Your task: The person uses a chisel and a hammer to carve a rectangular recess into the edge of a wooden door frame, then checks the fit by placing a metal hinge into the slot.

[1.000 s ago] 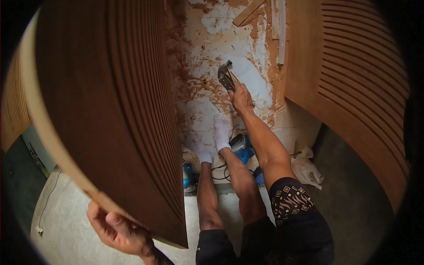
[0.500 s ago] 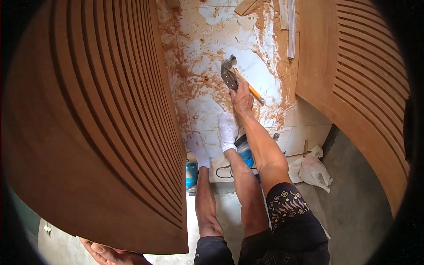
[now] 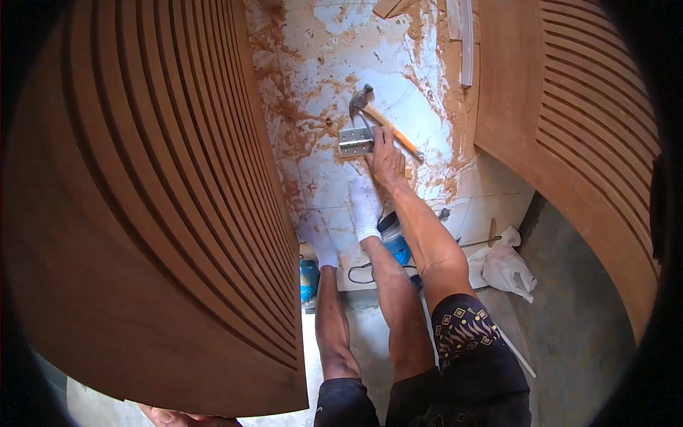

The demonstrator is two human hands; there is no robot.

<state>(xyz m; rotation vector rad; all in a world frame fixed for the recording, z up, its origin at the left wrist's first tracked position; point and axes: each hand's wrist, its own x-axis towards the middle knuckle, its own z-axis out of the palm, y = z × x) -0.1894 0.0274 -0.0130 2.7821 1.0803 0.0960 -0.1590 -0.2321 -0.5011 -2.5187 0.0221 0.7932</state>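
Note:
My right hand (image 3: 386, 160) grips a silver metal hinge (image 3: 353, 142) over the mottled tiled floor. Beside and just above it lies a claw hammer (image 3: 401, 136) with a wooden and orange handle, next to a thin metal piece (image 3: 366, 119) too unclear to name. At the lower left, my left hand (image 3: 174, 416) holds the bottom edge of a large brown grooved wooden panel (image 3: 128, 285), which hides most of that hand.
A second grooved panel (image 3: 583, 121) stands at the right, with strips (image 3: 466, 50) beside it at the back. My socked feet (image 3: 366, 206) rest between blue power tools (image 3: 397, 245) (image 3: 308, 281) with a black cord. A white plastic bag (image 3: 509, 274) lies at the lower right.
My right hand has turned the hinge flat, and more of the hammer shows beside it. The left panel has shifted, showing more grooved face, with my left hand lower and more hidden.

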